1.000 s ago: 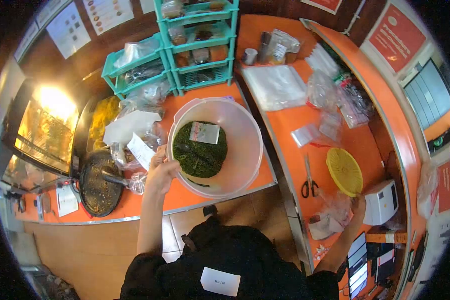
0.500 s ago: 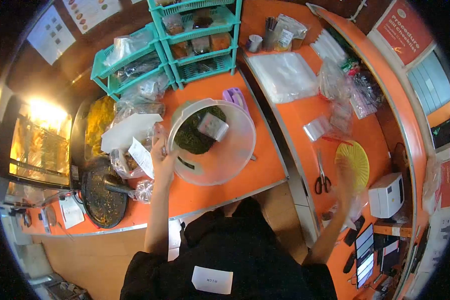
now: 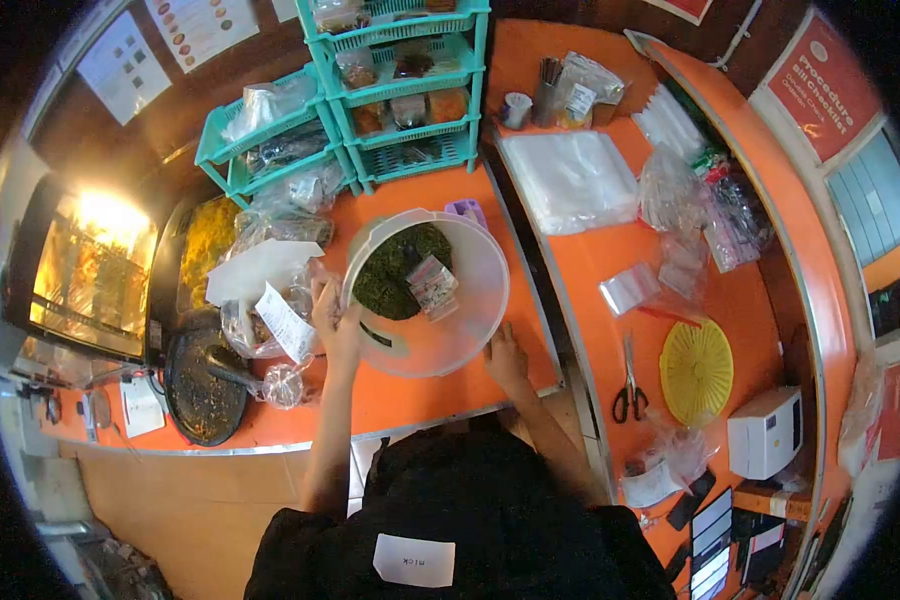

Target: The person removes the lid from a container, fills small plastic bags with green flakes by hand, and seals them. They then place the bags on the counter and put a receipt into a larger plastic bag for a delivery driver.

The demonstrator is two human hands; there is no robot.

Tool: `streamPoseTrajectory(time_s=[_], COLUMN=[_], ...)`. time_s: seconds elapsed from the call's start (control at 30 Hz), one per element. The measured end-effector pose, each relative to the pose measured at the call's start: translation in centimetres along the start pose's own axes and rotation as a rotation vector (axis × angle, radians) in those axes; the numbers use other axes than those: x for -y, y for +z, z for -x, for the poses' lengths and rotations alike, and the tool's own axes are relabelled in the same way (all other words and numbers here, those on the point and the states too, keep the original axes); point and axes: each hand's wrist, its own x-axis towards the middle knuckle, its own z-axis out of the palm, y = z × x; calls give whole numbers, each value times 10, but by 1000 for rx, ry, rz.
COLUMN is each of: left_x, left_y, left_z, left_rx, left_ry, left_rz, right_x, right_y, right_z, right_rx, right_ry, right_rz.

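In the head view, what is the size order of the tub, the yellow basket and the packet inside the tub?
Largest to smallest, as they look:
1. Tub
2. Yellow basket
3. Packet

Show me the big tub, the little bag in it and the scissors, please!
Tub [image 3: 482, 285], head view: bare wall, toward the picture's right.
Little bag [image 3: 434, 288], head view: about the middle of its upper side.
Scissors [image 3: 629, 385], head view: where blades meet handles.

Two-part orange worktop [image 3: 748, 300], clear tub [image 3: 482, 300] and black pan [image 3: 205, 403] at left, flat plastic bags [image 3: 568, 182], scissors [image 3: 621, 404], yellow basket [image 3: 697, 372] at right
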Motion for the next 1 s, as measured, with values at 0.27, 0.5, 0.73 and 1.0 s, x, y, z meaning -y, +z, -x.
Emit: streamPoseTrajectory(time_s=[0.27,0.5,0.73,1.0], left_x=[-8,-16,-42,-42], left_y=[14,32,38,43], left_z=[19,33,51,67], left_rx=[-27,-9,-76,-130], left_ry=[70,-54,-45,65], left_rz=[-85,72,-68,-133], right_x=[-7,59,72,78], right_y=[-57,-110,-31,-11], right_z=[14,-8,-87,-85], right_rx=[-144,-315,-128,-164], right_ry=[29,-369,-339,-286], right_rz=[-107,-454,-273,-362])
